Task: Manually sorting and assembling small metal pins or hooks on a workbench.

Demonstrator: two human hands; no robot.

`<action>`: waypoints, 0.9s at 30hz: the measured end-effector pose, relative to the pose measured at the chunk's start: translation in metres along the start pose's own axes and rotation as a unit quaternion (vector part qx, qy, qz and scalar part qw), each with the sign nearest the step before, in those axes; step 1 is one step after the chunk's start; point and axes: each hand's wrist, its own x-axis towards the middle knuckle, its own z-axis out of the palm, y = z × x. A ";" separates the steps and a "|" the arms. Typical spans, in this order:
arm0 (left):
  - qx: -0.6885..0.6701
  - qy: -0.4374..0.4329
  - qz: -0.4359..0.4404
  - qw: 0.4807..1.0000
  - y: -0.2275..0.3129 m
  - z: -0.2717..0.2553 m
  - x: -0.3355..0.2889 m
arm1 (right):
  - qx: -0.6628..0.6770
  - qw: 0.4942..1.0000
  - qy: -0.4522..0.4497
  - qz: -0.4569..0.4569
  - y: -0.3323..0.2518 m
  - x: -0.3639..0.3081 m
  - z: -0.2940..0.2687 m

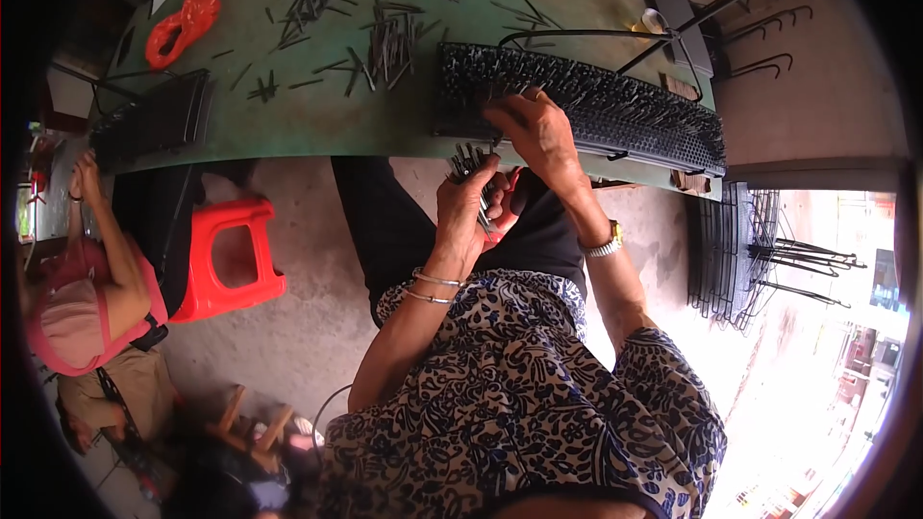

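My left hand (465, 200) is closed around a bundle of thin dark metal strips (469, 160), held just in front of the table's near edge. Above and to the right of it, my right hand (544, 139) reaches over the near left part of a long black rack (663, 135). Its fingers are pinched together, and whatever lies between them is too small to make out. Rows of small holes run along the rack's near side, while many upright strips (577, 75) fill its far side. Something red (502, 221) shows beside my left hand, its kind unclear.
Loose strips lie in piles (389, 43) on the green table (250, 125), near a red plastic bag (185, 23). A black frame handle (586, 34) arches over the rack. At left are a red stool (231, 259) and a seated person (96, 298) by another rack (154, 120). Wire racks (735, 259) stand right.
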 end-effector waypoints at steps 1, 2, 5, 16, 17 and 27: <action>0.001 -0.001 -0.001 1.000 0.001 0.001 -0.001 | 0.094 0.991 -0.095 0.025 0.004 -0.003 -0.008; 0.005 -0.001 -0.007 1.000 0.001 0.001 -0.001 | 0.186 0.963 -0.187 0.050 0.006 -0.006 -0.014; 0.013 -0.025 -0.019 0.999 -0.001 -0.002 0.003 | 0.219 0.941 -0.231 0.116 0.000 -0.006 -0.031; -0.056 0.008 -0.060 0.997 0.000 0.010 0.011 | 0.082 0.989 0.123 0.019 0.021 0.015 0.010; -0.049 -0.017 -0.051 0.997 -0.002 0.005 0.012 | 0.103 0.988 0.114 0.026 0.021 0.013 0.013; -0.032 -0.029 -0.062 0.997 0.000 -0.010 0.013 | 0.016 0.999 0.043 -0.014 0.017 0.011 0.022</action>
